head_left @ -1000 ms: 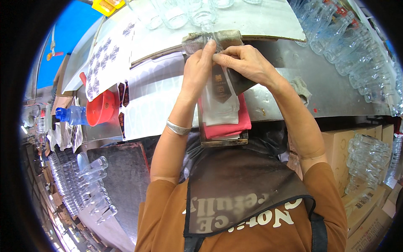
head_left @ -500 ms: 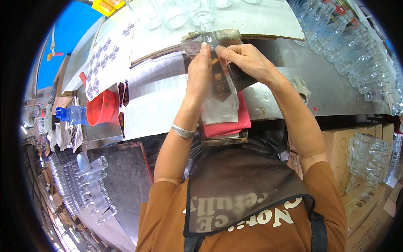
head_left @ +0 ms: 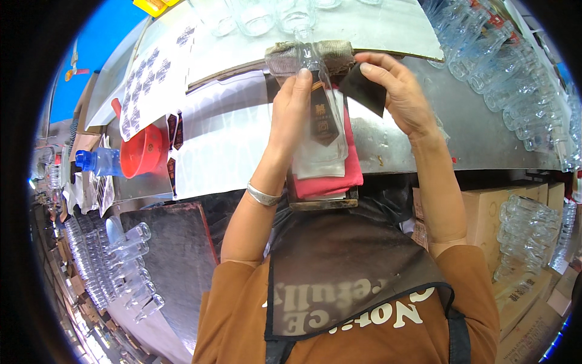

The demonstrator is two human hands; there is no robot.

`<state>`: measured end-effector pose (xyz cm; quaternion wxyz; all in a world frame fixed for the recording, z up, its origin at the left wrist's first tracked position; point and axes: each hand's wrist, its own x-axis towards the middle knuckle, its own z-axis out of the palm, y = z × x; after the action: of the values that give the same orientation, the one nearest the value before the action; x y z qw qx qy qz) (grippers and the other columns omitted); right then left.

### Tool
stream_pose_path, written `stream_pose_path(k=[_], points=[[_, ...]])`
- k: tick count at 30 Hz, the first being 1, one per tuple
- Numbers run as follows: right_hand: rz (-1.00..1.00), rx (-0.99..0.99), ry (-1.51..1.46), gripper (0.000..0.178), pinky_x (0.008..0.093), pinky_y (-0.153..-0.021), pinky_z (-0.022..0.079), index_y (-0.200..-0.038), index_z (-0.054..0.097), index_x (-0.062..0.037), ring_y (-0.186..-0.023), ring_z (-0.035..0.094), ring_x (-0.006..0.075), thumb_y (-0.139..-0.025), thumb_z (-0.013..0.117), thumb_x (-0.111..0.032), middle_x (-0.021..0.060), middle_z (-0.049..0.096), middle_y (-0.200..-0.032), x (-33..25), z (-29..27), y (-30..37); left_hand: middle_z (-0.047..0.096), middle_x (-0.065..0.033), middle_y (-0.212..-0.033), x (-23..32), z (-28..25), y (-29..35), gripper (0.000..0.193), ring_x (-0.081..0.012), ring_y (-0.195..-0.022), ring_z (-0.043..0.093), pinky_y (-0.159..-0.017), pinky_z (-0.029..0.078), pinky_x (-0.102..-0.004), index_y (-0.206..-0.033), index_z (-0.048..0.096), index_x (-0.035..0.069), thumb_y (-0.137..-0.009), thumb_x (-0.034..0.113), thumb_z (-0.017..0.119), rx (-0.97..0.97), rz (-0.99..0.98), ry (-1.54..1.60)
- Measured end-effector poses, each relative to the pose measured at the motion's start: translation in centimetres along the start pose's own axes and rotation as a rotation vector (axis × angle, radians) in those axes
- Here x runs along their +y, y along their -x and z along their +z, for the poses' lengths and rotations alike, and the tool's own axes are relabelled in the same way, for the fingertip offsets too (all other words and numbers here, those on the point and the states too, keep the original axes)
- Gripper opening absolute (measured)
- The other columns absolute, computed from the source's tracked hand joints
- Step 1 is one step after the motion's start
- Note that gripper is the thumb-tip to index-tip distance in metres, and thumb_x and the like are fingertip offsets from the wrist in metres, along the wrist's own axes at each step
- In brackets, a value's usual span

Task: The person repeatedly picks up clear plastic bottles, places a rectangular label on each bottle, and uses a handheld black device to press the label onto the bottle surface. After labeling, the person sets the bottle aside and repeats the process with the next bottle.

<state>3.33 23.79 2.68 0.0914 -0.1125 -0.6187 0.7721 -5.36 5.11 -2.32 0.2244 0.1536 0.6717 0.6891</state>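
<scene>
A clear glass bottle (head_left: 337, 136) lies in front of me, its neck pointing away over a rolled grey cloth (head_left: 282, 59). On its upper side sits a dark label (head_left: 324, 124) with gold-coloured marks and a pointed lower end. My left hand (head_left: 290, 112) is closed along the bottle's left side, thumb on top near the shoulder. To the right of the bottle, my right hand (head_left: 403, 94) pinches a thin, dark, flat square piece (head_left: 365, 91), its material unclear. Under the bottle are a white cloth (head_left: 309, 168) and a red cloth (head_left: 353, 170) on a small wooden stand (head_left: 324, 205).
Several glass bottles (head_left: 254, 24) stand beyond my hands, with rows more (head_left: 503, 79) at the right. A sheet of printed dark shapes (head_left: 151, 79), a red bowl (head_left: 142, 151) and a blue-capped bottle (head_left: 100, 162) are at the left. Cardboard boxes (head_left: 479, 212) stand lower right.
My right hand has moved right, off the bottle, with the dark flat piece now turned into fuller view. The label shows more fully; my left hand stays on the bottle.
</scene>
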Motion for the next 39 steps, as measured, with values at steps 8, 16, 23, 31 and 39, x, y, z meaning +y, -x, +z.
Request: stream_pose_path(k=[8, 16, 23, 31, 39], points=[[-0.329, -0.052, 0.44, 0.029, 0.0249, -0.085, 0.054, -0.121, 0.066, -0.0035, -0.094, 0.064, 0.0096, -0.092, 0.064, -0.006, 0.0033, 0.068, -0.106, -2.2, 2.2, -1.0, 0.068, -0.0178, -0.11, 0.6, 0.9, 0.7, 0.062, -0.0229, -0.098, 0.07, -0.081, 0.058, -0.0326, -0.123, 0.057, -0.005, -0.107, 0.052, 0.037, -0.044, -0.008, 0.226], [-0.883, 0.004, 0.888, 0.026, 0.0303, -0.078, 0.056, -0.109, 0.07, -0.0043, -0.085, 0.068, 0.0214, -0.084, 0.069, 0.004, 0.0105, 0.071, -0.099, -3.1, 4.1, -0.5, 0.061, -0.0176, -0.126, 0.0, 1.4, 0.7, 0.067, -0.0229, -0.114, 0.062, -0.098, 0.05, -0.033, -0.127, 0.053, -0.006, -0.107, 0.054, 0.032, 0.082, -0.038, 0.386], [-1.05, -0.115, 0.924, 0.034, 0.0354, -0.082, 0.055, -0.102, 0.071, -0.0055, -0.092, 0.065, 0.0273, -0.072, 0.072, 0.009, 0.0064, 0.072, -0.103, -3.3, 5.4, 1.5, 0.061, -0.0109, -0.119, 1.6, 1.2, 1.5, 0.068, -0.0195, -0.114, 0.056, -0.102, 0.043, -0.0351, -0.128, 0.051, -0.005, -0.107, 0.057, 0.032, 0.016, -0.017, 0.441], [-0.734, -0.029, 0.553, 0.025, 0.0332, -0.083, 0.055, -0.104, 0.072, -0.0033, -0.096, 0.067, 0.0216, -0.08, 0.069, -0.001, 0.0089, 0.073, -0.102, -1.6, 3.1, 1.1, 0.067, -0.0181, -0.114, 1.1, 0.1, 0.5, 0.092, -0.022, -0.102, 0.063, -0.089, 0.049, -0.0314, -0.132, 0.053, -0.014, -0.101, 0.07, 0.031, 0.079, -0.122, 0.231], [-0.405, -0.202, 0.401, 0.026, 0.0294, -0.09, 0.053, -0.109, 0.07, -0.0007, -0.098, 0.068, 0.0155, -0.083, 0.067, -0.001, 0.0086, 0.072, -0.105, -2.0, 1.8, 3.7, 0.051, 0.0043, -0.081, 1.7, 0.9, 0.5, 0.073, -0.0041, -0.07, 0.042, -0.062, 0.035, -0.0204, -0.109, 0.062, -0.005, -0.102, 0.064, 0.04, 0.123, -0.124, 0.28]])
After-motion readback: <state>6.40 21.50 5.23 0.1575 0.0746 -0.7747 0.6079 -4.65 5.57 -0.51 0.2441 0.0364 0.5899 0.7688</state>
